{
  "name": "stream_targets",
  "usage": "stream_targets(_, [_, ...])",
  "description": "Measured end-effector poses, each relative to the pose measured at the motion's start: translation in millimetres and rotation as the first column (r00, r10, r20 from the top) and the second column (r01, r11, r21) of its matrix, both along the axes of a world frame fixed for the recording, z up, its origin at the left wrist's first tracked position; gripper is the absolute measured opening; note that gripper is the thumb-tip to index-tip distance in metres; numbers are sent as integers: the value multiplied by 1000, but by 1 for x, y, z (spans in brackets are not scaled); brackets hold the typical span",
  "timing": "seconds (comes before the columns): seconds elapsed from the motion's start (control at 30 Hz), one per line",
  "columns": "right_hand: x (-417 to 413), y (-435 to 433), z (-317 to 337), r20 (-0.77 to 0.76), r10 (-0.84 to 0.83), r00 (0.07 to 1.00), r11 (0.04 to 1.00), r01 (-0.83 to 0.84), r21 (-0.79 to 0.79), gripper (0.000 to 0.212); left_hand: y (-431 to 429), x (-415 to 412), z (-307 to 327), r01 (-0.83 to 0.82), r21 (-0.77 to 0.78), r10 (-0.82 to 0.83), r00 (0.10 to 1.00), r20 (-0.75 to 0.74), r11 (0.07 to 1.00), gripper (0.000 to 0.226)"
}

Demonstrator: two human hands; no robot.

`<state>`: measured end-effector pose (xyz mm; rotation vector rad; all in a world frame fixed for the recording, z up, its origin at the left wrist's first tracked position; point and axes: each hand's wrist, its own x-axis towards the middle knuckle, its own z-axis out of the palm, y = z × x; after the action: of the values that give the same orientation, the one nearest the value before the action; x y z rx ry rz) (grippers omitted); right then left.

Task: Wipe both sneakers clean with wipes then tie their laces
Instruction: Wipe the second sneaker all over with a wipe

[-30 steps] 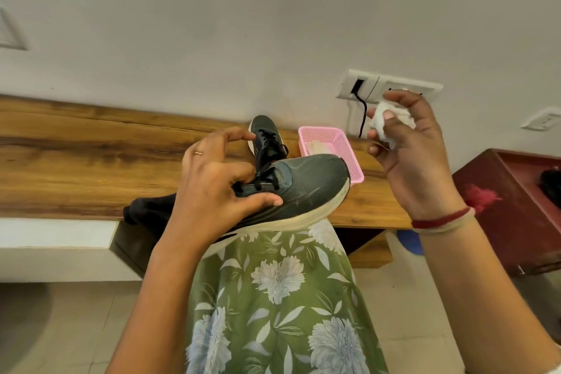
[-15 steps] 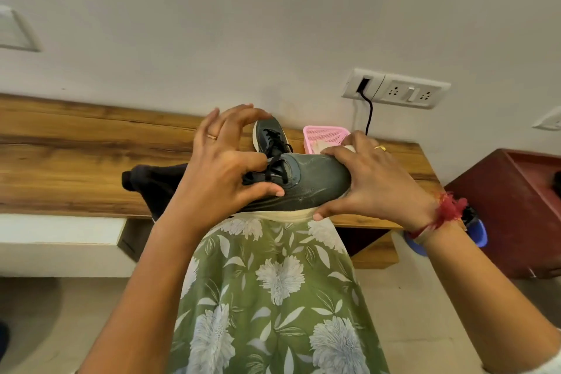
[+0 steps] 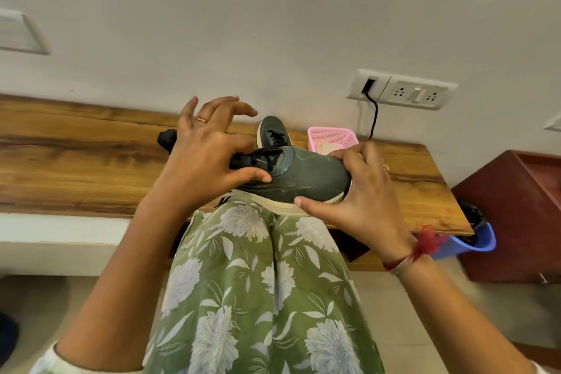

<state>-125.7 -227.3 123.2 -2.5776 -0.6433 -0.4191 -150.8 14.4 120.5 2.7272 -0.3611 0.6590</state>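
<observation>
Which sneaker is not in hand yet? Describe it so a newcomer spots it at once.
Start at the long wooden shelf under the white wall. Toward its right end, just left of the pink basket, the second sneaker sits on the wood. Unlike the held sneaker over the lap, it lies untouched.

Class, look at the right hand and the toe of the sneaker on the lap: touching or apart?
Touching. The head view shows the right hand curled round the toe of the sneaker, its thumb pressed against the pale sole.
</observation>
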Motion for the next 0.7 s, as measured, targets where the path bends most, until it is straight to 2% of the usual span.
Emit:
stream_targets(0.07, [-4,7,-4,37,-12,999,999,10,49,79,4,0,-2,-10,-6,9,999,-51,1000,54])
stream_targets(0.23, [-5,18,-1,107,16,994,996,-25,88,74,16,3,-7,-61,-175,26,980,-195,983,73])
stream_targets(0.4, [-8,27,-3,175,58,983,998,-63,25,66,17,-3,-18,-98,56,111,939,-325,994,102])
stream_targets(0.6, [-12,37,-6,191,123,974,988,-103,-112,61,9,-12,-37,-220,18,217,943,-252,975,75])
stream_targets(0.7, [-11,38,-6,204,127,971,985,-100,-138,61,0,-18,-39,-215,-166,157,939,-305,962,62])
